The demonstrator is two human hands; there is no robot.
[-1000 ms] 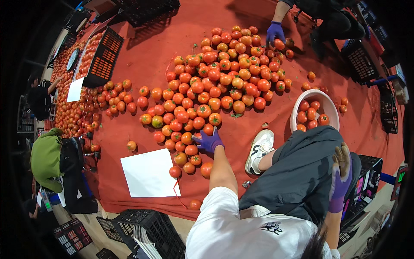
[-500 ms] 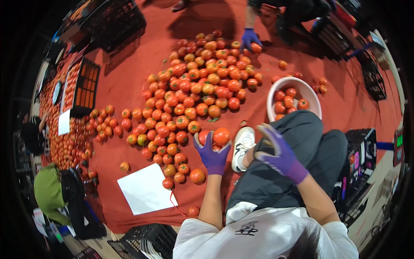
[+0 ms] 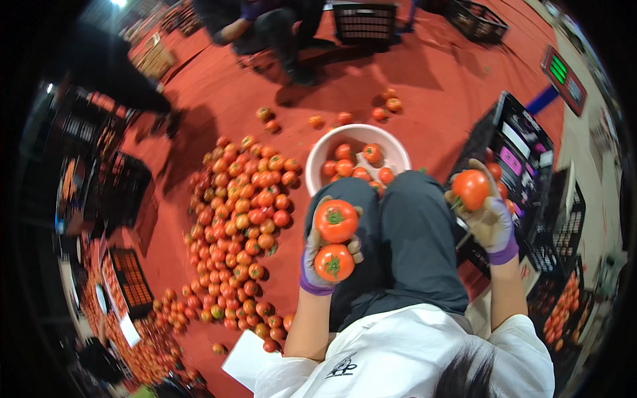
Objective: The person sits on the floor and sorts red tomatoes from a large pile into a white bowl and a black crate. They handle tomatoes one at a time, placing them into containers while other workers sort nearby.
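Head view: a seated person holds tomatoes in both gloved hands above dark-trousered knees (image 3: 421,219). The left hand (image 3: 312,251) is turned palm up, its grip closed around two tomatoes, an upper tomato (image 3: 336,221) and a lower tomato (image 3: 333,263), which touch one another; the cupped palm probably serves to bear both from beneath, since two round fruits could roll apart on a flatter hand. Their green stem ends face the camera. The right hand (image 3: 493,219) has its grip curled about a single tomato (image 3: 471,190), the fingers spread around its side, presumably to steady it without hard pressure. Beyond the knees stands a pale round tub (image 3: 313,166) with some tomatoes inside, within easy reach, one may judge, of either hand. To the left, a large tomato pile (image 3: 242,205) lies loose on the red floor covering (image 3: 431,126), its lower end near a white sheet (image 3: 245,358). The near part of the tub is hidden by the knees, and the sheet is partly covered by the sleeve (image 3: 285,378). More red fruit shows behind the right hand, beside a dark box (image 3: 531,126); what carries it cannot be made out. At the upper edge a crouching co-worker (image 3: 282,40) is cut off, and the dark rim obscures the outermost crates.
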